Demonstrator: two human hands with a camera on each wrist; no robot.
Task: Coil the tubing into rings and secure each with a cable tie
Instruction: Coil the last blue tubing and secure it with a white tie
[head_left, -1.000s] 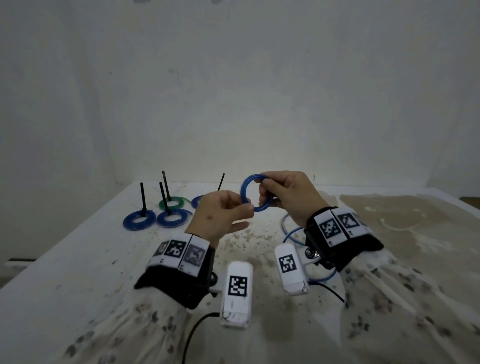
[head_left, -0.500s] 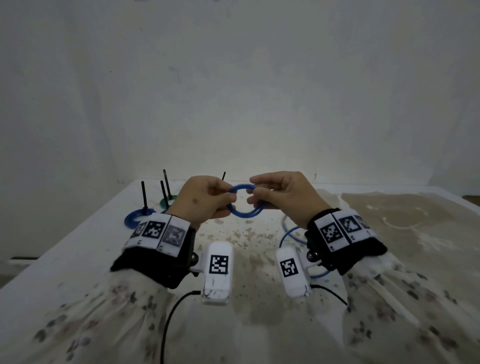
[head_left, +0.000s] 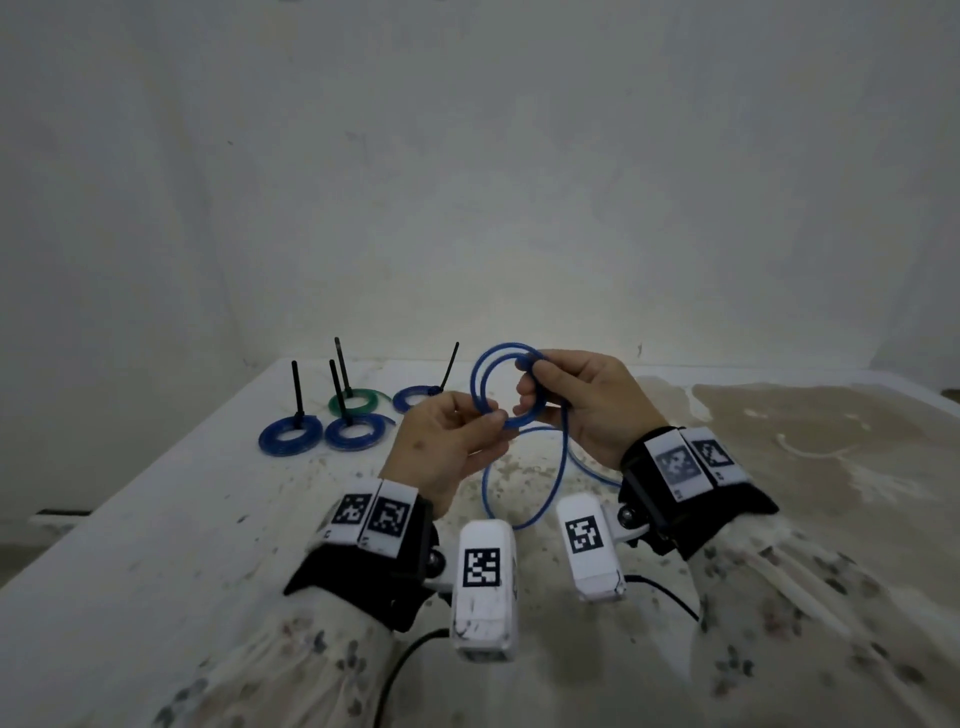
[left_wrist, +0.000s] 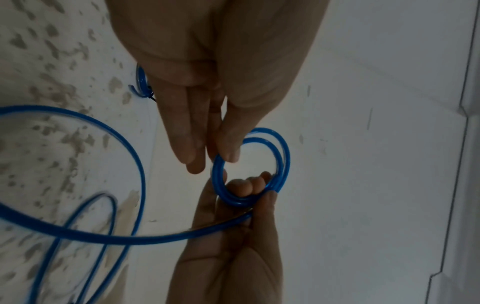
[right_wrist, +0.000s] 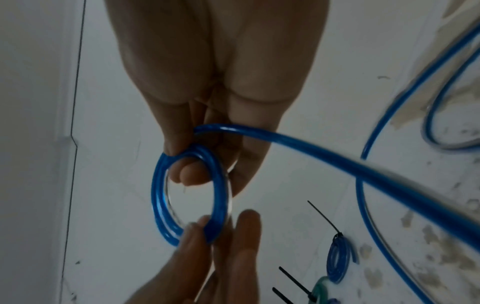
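A white table (head_left: 156, 519), stained brown on its right side, stands against plain pale walls (head_left: 467, 182) in dim light.

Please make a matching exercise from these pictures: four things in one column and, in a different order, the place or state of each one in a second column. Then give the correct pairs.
1. blue coil
2. green ring
3. loose tubing
4. left hand

A. hangs down to the table
B. lies tied on the table, far left
C. held up between both hands, no tie on it
D. pinches the coil's lower edge

Pairs: 1-C, 2-B, 3-A, 4-D
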